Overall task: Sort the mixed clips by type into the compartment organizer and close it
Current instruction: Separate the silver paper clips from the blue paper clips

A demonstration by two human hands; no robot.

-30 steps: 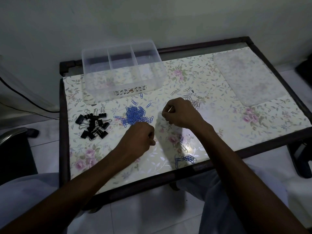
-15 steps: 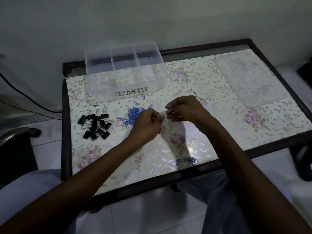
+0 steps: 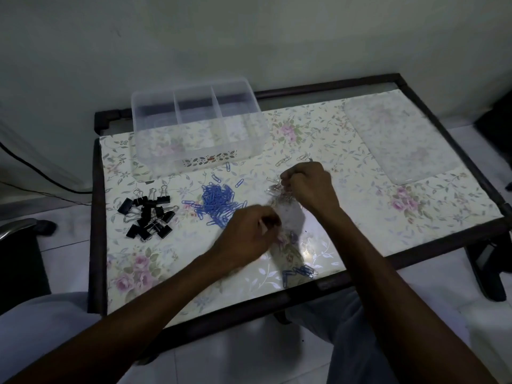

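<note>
**At the flowered table, clips lie in heaps by type**

On the floral tabletop (image 3: 360, 212), a seated person works with both bare hands over a scatter of clips. Right hand (image 3: 310, 187) is curled, its fingertips gathered on a small bunch of silver paper clips (image 3: 273, 189) near the middle of the table; the pinch looks real, though the clips are pale and blurred against the cloth. Left hand (image 3: 246, 236) is curled too, thumb against forefinger, just right of the blue heap; motion blur hides whether anything sits between the fingers, so I cannot tell what, if anything, it holds.

Blue paper clips (image 3: 217, 202) form a loose pile just left of centre, with a few strays scattered towards the organizer. Black binder clips (image 3: 148, 214) are heaped further left, well apart from the blue pile. A smaller cluster of blue clips (image 3: 300, 273) lies near the table's front edge, between the 2 forearms. 2 more silver clips (image 3: 293, 159) rest just beyond the right hand.

Clear compartment organizer (image 3: 194, 164) stands open at the back left of the table, its 3 compartments side by side; I can make out no clips inside. Its translucent lid (image 3: 399, 139) lies flat at the back right, well apart from the box. A dark frame (image 3: 95, 217) rims the table, and a pale wall (image 3: 249, 37) rises behind.
</note>
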